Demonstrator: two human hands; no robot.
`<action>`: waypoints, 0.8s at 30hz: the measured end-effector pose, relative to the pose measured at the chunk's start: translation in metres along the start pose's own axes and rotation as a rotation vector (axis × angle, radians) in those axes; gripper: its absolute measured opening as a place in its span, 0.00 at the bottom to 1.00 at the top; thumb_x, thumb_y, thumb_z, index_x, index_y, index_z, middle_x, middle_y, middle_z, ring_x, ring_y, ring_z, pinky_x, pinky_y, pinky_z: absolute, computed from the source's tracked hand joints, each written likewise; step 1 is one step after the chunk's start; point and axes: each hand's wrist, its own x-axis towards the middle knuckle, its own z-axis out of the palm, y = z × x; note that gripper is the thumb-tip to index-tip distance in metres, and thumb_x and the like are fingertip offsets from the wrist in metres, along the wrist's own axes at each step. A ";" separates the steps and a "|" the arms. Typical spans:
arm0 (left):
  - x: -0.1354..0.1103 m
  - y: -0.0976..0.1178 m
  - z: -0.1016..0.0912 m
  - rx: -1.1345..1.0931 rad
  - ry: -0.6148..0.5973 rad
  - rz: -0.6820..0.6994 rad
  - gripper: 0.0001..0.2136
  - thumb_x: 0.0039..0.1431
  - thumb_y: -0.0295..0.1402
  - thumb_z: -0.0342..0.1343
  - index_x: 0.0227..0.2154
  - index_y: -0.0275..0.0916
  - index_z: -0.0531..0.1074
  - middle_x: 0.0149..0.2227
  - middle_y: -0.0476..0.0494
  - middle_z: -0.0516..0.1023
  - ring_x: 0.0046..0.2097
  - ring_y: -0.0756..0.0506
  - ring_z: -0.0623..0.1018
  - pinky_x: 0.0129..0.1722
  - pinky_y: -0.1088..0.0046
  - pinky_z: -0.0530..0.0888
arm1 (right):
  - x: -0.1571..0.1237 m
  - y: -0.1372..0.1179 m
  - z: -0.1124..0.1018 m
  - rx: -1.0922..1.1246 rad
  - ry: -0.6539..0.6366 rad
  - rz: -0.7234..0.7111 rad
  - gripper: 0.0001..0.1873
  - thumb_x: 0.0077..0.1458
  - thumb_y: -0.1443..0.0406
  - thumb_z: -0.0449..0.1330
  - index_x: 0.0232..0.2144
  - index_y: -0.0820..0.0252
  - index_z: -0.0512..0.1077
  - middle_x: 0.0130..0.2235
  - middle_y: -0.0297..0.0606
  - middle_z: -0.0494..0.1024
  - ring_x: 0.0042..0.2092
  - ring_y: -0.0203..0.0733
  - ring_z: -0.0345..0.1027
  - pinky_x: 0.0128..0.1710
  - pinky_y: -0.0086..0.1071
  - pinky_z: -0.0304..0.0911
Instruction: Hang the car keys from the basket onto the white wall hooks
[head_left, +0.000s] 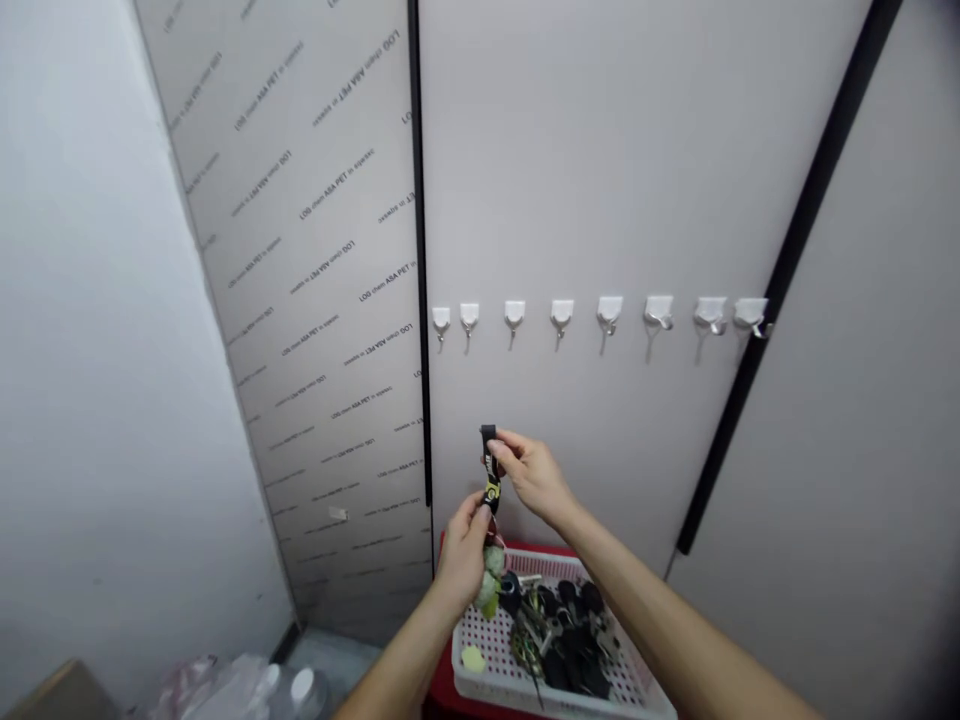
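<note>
Both hands hold one keychain (490, 470) in front of a grey wall panel. My right hand (531, 474) pinches the top of its black strap, which has yellow-green markings. My left hand (465, 545) grips the lower end, where a pale green charm (491, 580) hangs. Below the hands sits a white perforated basket (630, 690) holding several dark keys and key fobs (566, 630). A row of several white adhesive hooks (609, 312) runs across the panel above the hands; all hang bare.
The basket rests on a red surface (442, 690). A film-covered panel (315, 260) with printed text stands to the left, beside a white wall. Plastic-wrapped items and bottle caps (247, 690) lie at the bottom left. A black strip (795, 250) runs diagonally at right.
</note>
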 end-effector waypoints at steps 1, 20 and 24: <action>0.002 0.006 0.000 -0.036 0.002 -0.009 0.18 0.41 0.42 0.48 0.34 0.36 0.63 0.18 0.52 0.62 0.19 0.55 0.64 0.19 0.81 0.61 | 0.006 -0.003 0.002 0.031 -0.002 0.003 0.15 0.43 0.61 0.48 0.31 0.65 0.67 0.19 0.30 0.63 0.20 0.28 0.53 0.20 0.23 0.51; 0.065 0.087 -0.025 -0.097 0.066 0.192 0.12 0.42 0.39 0.47 0.28 0.35 0.62 0.20 0.52 0.63 0.15 0.58 0.62 0.14 0.83 0.58 | 0.105 -0.064 0.034 -0.387 0.423 -0.135 0.11 0.35 0.59 0.53 0.16 0.62 0.65 0.17 0.31 0.66 0.20 0.30 0.57 0.22 0.25 0.51; 0.074 0.094 -0.025 -0.090 0.058 0.179 0.10 0.43 0.38 0.46 0.26 0.35 0.60 0.18 0.53 0.62 0.13 0.58 0.61 0.12 0.83 0.58 | 0.116 -0.070 0.038 -0.510 0.464 -0.154 0.11 0.36 0.59 0.53 0.17 0.61 0.66 0.18 0.31 0.67 0.21 0.31 0.57 0.22 0.25 0.50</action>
